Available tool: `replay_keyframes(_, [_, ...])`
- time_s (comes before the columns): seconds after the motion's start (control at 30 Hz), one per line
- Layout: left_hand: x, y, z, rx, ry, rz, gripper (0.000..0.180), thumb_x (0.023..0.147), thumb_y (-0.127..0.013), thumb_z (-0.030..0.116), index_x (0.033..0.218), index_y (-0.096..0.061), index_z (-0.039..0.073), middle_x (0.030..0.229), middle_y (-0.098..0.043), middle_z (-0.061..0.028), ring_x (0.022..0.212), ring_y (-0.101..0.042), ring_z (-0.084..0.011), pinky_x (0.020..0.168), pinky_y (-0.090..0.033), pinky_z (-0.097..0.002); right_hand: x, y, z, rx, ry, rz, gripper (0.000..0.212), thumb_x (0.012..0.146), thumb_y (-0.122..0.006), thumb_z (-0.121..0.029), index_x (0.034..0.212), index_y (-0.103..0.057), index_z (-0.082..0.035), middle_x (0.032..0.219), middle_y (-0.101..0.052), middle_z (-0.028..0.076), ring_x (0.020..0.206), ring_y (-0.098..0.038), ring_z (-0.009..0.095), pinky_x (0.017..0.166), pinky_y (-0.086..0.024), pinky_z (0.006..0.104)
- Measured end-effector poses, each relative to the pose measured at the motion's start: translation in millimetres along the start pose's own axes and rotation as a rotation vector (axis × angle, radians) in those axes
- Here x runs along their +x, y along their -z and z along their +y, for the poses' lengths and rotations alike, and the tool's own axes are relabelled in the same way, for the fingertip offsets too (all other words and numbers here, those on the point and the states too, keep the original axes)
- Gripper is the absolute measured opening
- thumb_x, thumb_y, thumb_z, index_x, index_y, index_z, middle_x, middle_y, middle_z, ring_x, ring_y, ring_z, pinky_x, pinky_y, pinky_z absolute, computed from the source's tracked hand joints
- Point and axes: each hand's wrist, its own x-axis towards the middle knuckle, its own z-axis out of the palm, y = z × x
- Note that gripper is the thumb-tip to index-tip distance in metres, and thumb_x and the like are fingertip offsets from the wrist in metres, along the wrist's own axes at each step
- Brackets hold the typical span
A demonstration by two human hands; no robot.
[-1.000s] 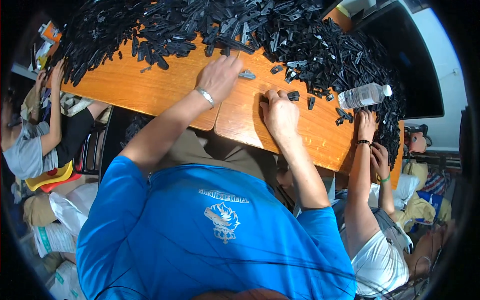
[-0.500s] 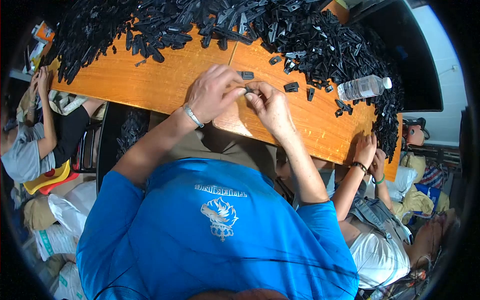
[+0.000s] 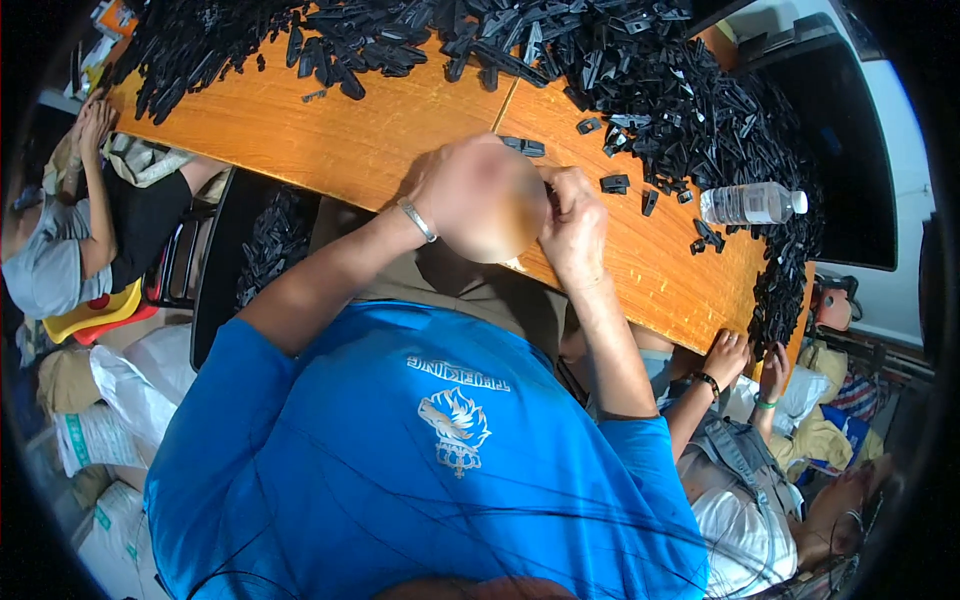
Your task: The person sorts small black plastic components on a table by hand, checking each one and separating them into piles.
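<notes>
The left hand (image 3: pixel 462 185) and right hand (image 3: pixel 577 228), apart one second ago, now sit together over the table (image 3: pixel 640 255), suggesting two-handed manipulation. The right curls; blur hides either grasp. One black plastic clip (image 3: pixel 523 147) lies just beyond.

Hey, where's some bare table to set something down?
Left of the left hand, the table is mostly bare between black pile and front edge; another patch lies between right hand, loose pieces and that edge. Back and right end are crowded.
</notes>
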Motion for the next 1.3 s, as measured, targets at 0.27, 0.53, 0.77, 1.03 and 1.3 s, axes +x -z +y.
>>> replay_keyframes(0.27, [30.4,7.1,-22.8,0.494,-0.316,0.202,0.024,0.085,-0.087,0.016,0.104,-0.074,0.008,0.106,-0.063,-0.0110,0.107,-0.061,-0.0358,0.096,-0.052,-0.0460,35.3,-2.0,23.5,-0.078,-0.050,0.015,0.024,0.088,-0.087,-0.007,0.111,-0.081,-0.004,0.098,-0.071,0.013,0.079,-0.070,0.030,0.072,-0.056,0.0394])
replay_keyframes(0.53, [37.2,7.9,-24.7,0.551,-0.274,0.159,0.015,0.087,-0.085,0.014,0.097,-0.076,0.009,0.102,-0.064,-0.0075,0.107,-0.063,-0.0321,0.090,-0.055,-0.0441,58.6,2.7,52.3,-0.030,0.066,-0.114,0.026,0.086,-0.086,-0.001,0.112,-0.080,-0.003,0.096,-0.071,0.013,0.083,-0.070,0.029,0.074,-0.056,0.0397])
replay_keyframes(0.77, [41.4,2.4,-23.7,0.538,-0.292,0.152,0.016,0.088,-0.084,0.013,0.098,-0.073,0.008,0.100,-0.064,-0.0083,0.104,-0.065,-0.0320,0.084,-0.055,-0.0459,76.0,0.4,57.5,0.007,0.216,-0.244,0.028,0.083,-0.084,0.000,0.111,-0.079,-0.003,0.094,-0.070,0.013,0.085,-0.072,0.033,0.074,-0.056,0.0418])
replay_keyframes(1.03, [29.2,17.8,-31.8,0.557,-0.338,0.076,0.016,0.090,-0.083,0.018,0.097,-0.072,0.008,0.095,-0.064,-0.0098,0.096,-0.066,-0.0326,0.080,-0.054,-0.0436,69.6,4.4,51.4,-0.034,0.309,-0.248,0.025,0.087,-0.085,-0.010,0.111,-0.080,-0.005,0.096,-0.072,0.011,0.086,-0.074,0.035,0.073,-0.058,0.0422])
replay_keyframes(1.3, [-105.2,224.6,10.2,0.753,0.107,-0.203,0.023,0.087,-0.081,0.010,0.107,-0.075,0.001,0.101,-0.070,-0.0126,0.101,-0.068,-0.0337,0.089,-0.053,-0.0430,34.4,72.1,68.7,-0.086,-0.282,-0.268,0.032,0.086,-0.090,-0.024,0.111,-0.082,-0.006,0.103,-0.077,0.016,0.091,-0.076,0.036,0.078,-0.060,0.0438])
